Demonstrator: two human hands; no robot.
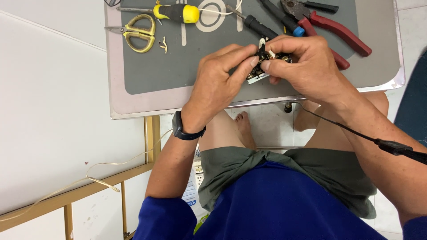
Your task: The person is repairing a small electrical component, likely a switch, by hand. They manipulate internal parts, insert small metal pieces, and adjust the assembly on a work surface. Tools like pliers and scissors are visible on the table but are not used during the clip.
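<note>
- Head view, looking straight down: both hands meet over the near edge of the counter (147, 100), pinching one small thing between them.
- That thing is a little electrical fitting (262, 66), white casing with black and brassy bits showing. It sits right in the middle of the two grips, held just above the counter's grey mat (178, 66).
- Left hand (218, 84): grip is narrow, thumb and fingertips closed on the left side of the fitting. There's a dark wristband (187, 131) on that wrist.
- Right hand (302, 66): grip also narrow, fingers curled over the top and right side of the fitting, covering most of it, so I can't tell much more about the part.
- Just beyond the grip, further from the person: a black-handled tool (260, 26) almost touching the fingers, and red-handled pliers (338, 33) off to the right of it.
- Further out to the left of the grip: a screwdriver with a yellow and black handle (178, 12), yellowish scissors (138, 33), and a tiny bent metal scrap (164, 44) beside them.
- A thin black cable (347, 129) runs across the right forearm, below the grip.
- A pale wire (89, 178) trails well off to the left, over the white surface beside the counter's brass-coloured frame (153, 138).
</note>
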